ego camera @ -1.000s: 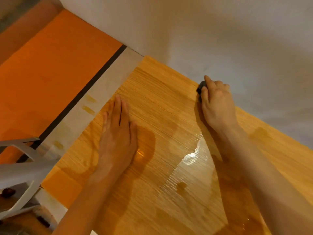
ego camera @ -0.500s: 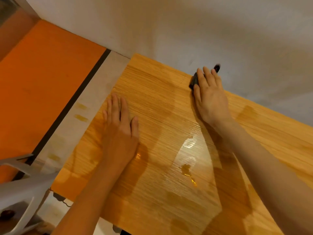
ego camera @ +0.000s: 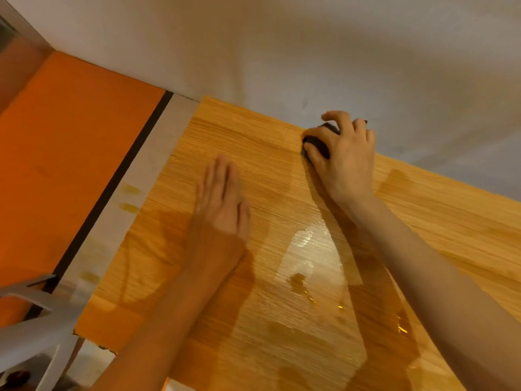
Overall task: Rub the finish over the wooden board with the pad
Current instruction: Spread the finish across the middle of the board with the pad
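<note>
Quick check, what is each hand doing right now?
Left hand: open, flat on the wooden board.
Right hand: gripping the dark pad at the board's far edge.

I'm seeing honey-yellow wooden board (ego camera: 282, 193) w/ fine grain stripes, glossy wet patch; pad (ego camera: 318, 143) black; floor (ego camera: 70, 153) showing orange; wall (ego camera: 282, 46) grey-white.

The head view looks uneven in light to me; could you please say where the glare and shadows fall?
Head view: glare on the wet finish mid-board; arm shadows darken the wooden board under the left hand and right hand; the pad reads near black.
</note>
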The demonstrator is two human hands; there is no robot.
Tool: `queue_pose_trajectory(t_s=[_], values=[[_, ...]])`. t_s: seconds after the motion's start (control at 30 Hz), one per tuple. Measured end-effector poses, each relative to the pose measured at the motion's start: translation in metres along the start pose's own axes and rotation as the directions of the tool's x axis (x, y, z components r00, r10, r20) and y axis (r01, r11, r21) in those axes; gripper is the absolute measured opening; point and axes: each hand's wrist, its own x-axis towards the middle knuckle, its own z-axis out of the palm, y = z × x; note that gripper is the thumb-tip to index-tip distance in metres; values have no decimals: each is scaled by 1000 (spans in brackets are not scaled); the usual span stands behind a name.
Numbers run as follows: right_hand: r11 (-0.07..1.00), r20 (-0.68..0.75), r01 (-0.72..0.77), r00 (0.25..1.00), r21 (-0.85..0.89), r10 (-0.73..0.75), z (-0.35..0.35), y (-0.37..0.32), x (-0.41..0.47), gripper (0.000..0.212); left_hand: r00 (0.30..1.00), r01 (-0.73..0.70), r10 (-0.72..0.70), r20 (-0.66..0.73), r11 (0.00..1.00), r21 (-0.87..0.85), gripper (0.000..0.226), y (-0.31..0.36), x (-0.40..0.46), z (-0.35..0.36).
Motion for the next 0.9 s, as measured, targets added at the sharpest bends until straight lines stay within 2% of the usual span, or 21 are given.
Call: queue_pose_trajectory(t_s=[0.1,0.23,0.53,0.6,0.67,0.77,0.83,0.9], values=[[1000,-45,-5,999,20,6,-5,21,-13,39,990,-110,102,96,991,74,61,19,20,18],[959,150,71,982,275,-116,-16,53,-46,48,982,-147,133,131,983,108,60,23,30,29],[963,137,139,975,230,-173,1,12,-25,43,982,-184,181,55,982,50,57,22,26,32],[973,119,49,990,227,-77,-6,38,-43,43,980,-194,191,59,980,51,58,22,25,32],[965,50,-138,990,225,130,-17,71,-69,42,980,-196,192,61,978,66,58,21,25,32],[894,-79,-347,921,283,383,-20,79,-83,37,981,-194,190,47,977,88,57,21,25,33],[857,-96,-350,906,378,412,-11,51,-65,31,980,-195,192,47,977,87,58,21,25,33],[848,-60,-289,935,444,350,-3,18,-42,30,979,-203,201,41,976,75,60,21,25,32]])
